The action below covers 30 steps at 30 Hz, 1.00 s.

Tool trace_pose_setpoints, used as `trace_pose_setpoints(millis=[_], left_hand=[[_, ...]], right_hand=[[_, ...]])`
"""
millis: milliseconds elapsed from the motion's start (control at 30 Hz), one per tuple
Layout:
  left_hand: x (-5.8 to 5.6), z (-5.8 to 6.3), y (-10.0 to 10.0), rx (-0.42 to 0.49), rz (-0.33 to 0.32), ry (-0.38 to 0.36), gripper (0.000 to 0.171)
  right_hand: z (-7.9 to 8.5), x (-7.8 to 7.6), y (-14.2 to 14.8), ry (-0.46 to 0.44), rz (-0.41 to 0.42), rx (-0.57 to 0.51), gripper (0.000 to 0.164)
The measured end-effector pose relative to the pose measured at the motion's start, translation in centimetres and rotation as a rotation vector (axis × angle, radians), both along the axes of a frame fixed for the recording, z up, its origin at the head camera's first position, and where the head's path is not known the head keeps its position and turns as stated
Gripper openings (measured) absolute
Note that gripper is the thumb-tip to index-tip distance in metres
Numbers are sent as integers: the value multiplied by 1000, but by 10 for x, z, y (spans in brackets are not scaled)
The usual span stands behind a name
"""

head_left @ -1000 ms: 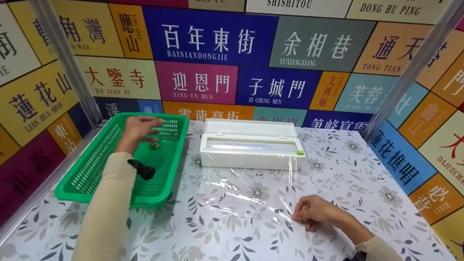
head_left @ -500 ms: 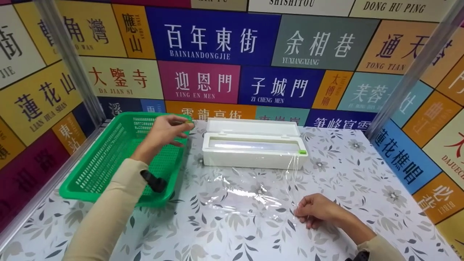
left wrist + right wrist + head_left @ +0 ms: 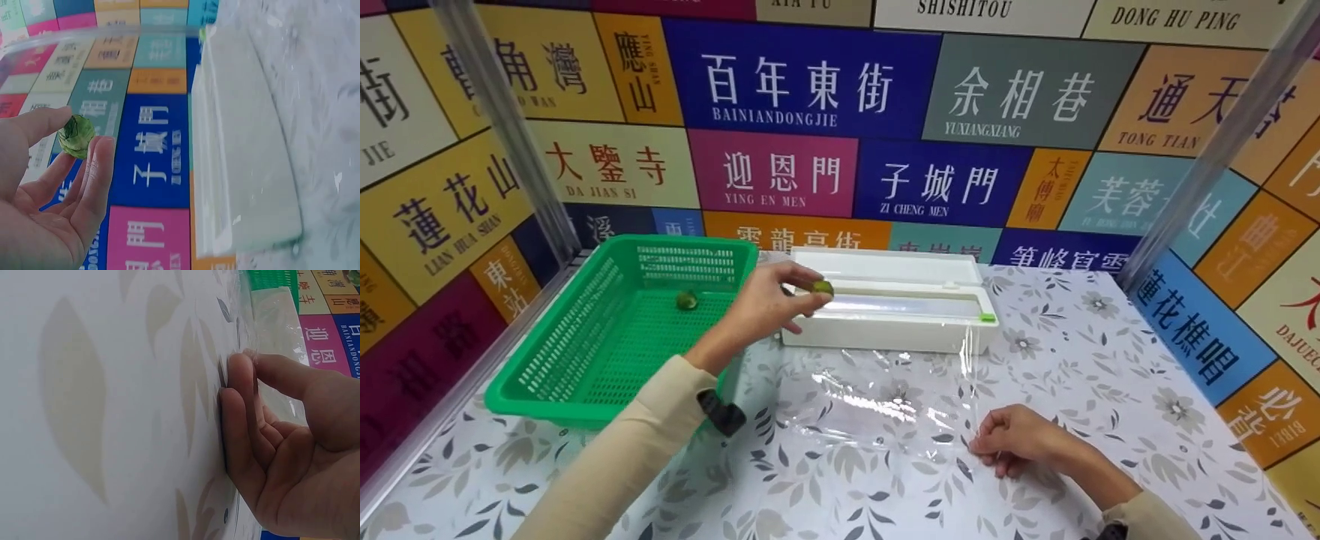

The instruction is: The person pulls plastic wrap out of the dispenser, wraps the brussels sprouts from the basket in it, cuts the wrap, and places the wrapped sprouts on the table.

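On the frame's left, I see one sprout [image 3: 687, 301] left in the green basket [image 3: 547, 412]. Mid-frame, my left hand [image 3: 769, 301] pinches another sprout [image 3: 823, 288], already out, hiding part of the white box [image 3: 885, 331]. Clear wrap [image 3: 877, 405] is pulled out, no sprout on it; lower right, my right hand [image 3: 1011, 441] pinches its edge.

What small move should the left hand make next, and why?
Probably it should lower the small green vegetable onto the clear film: the left hand pinches the vegetable in the air, and the right hand holds the film's near right corner, which stretches from the white box.
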<state>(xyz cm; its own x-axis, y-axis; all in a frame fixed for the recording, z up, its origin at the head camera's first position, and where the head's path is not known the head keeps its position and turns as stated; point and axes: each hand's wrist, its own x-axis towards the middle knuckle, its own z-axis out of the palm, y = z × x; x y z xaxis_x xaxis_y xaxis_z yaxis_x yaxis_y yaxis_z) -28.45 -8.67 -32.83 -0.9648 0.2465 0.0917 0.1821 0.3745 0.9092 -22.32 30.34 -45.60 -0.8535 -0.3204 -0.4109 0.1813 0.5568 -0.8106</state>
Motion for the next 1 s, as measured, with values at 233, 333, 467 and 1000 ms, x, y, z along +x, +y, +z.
trace_pose_setpoints(millis=[233,333,467,1000], left_hand=[[7,-6,20,36,-21,15,36],[11,-11,28,70,-66,40,35],[16,-21,41,118,-136,42,35],[22,-74,81,62,-218,-24,29]], right_hand=[[0,0,1,-6,11,-13,22],[0,0,1,-10,17,-4,22],[0,0,1,-8,18,8,22],[-1,1,0,0,5,12,21]])
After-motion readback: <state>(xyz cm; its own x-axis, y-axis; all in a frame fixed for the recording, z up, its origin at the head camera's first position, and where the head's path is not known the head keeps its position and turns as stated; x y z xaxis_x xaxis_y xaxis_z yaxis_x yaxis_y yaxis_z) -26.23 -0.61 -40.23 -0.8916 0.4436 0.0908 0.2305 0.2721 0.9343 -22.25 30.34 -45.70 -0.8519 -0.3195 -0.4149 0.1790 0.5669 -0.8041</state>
